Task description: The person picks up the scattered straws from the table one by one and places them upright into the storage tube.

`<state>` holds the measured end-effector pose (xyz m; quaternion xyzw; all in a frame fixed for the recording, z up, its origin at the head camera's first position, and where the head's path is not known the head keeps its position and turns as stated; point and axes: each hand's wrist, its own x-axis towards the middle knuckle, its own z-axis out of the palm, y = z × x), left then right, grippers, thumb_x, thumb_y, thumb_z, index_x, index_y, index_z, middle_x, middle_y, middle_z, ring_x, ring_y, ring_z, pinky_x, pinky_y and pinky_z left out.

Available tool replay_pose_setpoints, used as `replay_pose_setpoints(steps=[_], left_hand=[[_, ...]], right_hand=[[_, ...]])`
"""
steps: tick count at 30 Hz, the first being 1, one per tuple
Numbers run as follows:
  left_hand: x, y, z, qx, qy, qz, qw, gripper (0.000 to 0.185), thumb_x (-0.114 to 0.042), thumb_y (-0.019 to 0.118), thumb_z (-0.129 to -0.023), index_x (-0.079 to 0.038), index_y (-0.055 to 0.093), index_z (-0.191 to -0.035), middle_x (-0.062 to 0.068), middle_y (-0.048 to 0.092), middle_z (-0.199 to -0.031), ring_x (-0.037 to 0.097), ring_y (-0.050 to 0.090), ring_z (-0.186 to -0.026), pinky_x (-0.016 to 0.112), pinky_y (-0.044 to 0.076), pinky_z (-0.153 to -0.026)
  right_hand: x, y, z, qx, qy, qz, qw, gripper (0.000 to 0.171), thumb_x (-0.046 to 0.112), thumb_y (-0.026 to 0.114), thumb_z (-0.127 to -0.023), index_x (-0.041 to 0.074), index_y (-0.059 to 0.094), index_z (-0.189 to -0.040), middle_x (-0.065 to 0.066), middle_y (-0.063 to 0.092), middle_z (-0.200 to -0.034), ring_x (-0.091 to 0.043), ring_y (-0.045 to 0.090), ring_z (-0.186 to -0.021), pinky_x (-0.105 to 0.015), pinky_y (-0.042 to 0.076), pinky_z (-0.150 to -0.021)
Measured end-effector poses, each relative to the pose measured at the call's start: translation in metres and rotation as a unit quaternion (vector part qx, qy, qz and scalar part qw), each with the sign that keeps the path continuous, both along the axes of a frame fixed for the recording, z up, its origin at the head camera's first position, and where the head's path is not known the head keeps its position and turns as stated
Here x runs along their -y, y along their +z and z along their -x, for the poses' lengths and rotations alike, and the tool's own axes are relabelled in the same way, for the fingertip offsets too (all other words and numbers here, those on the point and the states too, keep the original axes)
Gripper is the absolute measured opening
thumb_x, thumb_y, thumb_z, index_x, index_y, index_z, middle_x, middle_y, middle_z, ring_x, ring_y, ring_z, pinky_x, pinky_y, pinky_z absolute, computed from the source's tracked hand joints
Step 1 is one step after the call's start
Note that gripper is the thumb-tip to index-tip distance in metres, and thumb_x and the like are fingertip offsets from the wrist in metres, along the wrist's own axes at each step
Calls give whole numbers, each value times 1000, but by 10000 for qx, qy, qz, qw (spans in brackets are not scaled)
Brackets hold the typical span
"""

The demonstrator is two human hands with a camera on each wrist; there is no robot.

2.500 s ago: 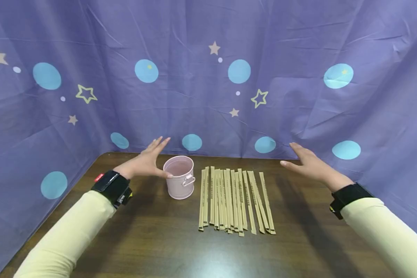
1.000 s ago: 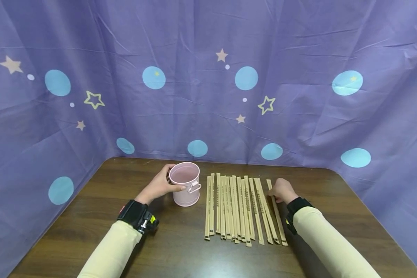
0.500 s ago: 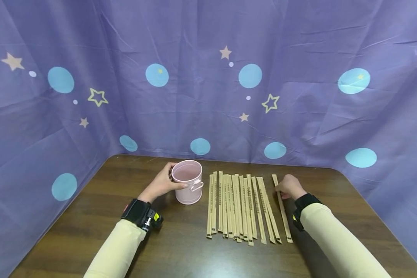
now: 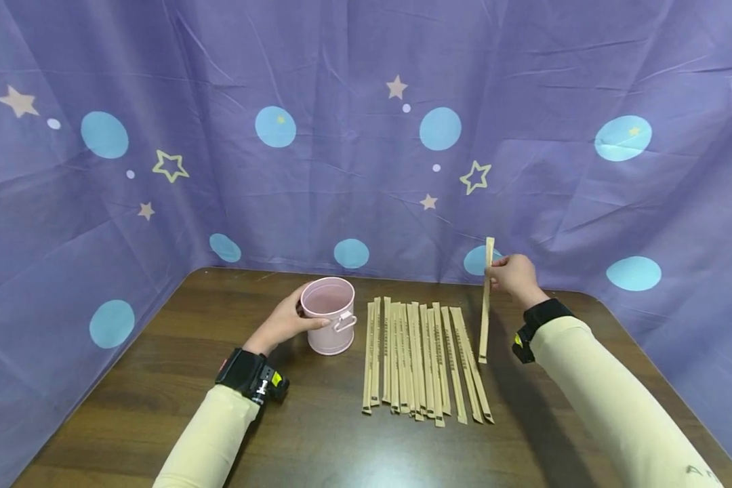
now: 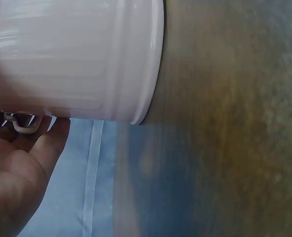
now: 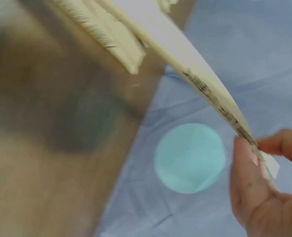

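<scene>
My left hand curled round pink bucket, steadying it on table. My right hand pinches one wrapped stick, lifted upright. Bucket looks empty; about a dozen sticks in row left.

Open tabletop in the lower frame, crowded middle, curtain close behind

The dark table lies bare across the lower left and lower right of the head view. Mid-frame, the pink bucket, gripped by the left hand, and the row of paper-wrapped chopsticks just right of it block the centre. The right hand pinches one wrapped pair upright beside the row's right edge. The purple curtain walls the back and both sides.
</scene>
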<state>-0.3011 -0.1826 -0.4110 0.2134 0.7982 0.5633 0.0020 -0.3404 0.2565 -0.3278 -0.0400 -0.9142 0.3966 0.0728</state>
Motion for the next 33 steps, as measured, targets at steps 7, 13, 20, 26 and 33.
replay_pose_setpoints(steps=[7, 13, 20, 26, 33], left_hand=[[-1, -2, 2, -71, 5, 6, 10000, 78, -11, 82, -83, -3, 44, -150, 24, 59, -142, 41, 56, -131, 52, 43, -114], [-2, -4, 4, -80, 51, 123, 9999, 77, -9, 80, -83, -2, 42, -150, 25, 58, -142, 40, 56, -132, 51, 41, -115], [-2, -3, 4, -229, 95, 402, 9989, 80, -13, 82, -83, 1, 40, -150, 26, 56, -142, 42, 55, -132, 57, 41, -116], [-3, -2, 4, -365, 119, 480, 9981, 87, -17, 87, -78, 0, 40, -150, 23, 57, -141, 37, 58, -128, 50, 45, -113], [-3, 0, 4, -249, 79, 404, 9988, 87, -10, 87, -77, 0, 41, -150, 25, 56, -143, 42, 55, -132, 58, 40, -117]], right_hand=[[23, 32, 8, -992, -614, 367, 9925, 35, 6, 59, -91, -15, 62, -119, -19, 66, -97, 12, 47, -49, -6, 46, -50], [46, 53, 11, -1688, -800, 596, 9806, 34, 2, 56, -88, -12, 63, -119, -9, 61, -91, 14, 43, -51, -2, 42, -51], [81, 68, 13, -2413, -663, 811, 9648, 31, 3, 56, -92, -10, 64, -119, -14, 64, -96, 10, 44, -65, -1, 38, -56], [115, 80, 11, -2568, -107, 1514, 9545, 28, 2, 58, -96, -11, 60, -121, -10, 61, -99, 6, 50, -74, -1, 45, -61], [155, 84, -6, -2829, 550, 1405, 9472, 27, 4, 60, -98, -9, 57, -122, -21, 65, -110, -25, 64, -97, -16, 49, -79]])
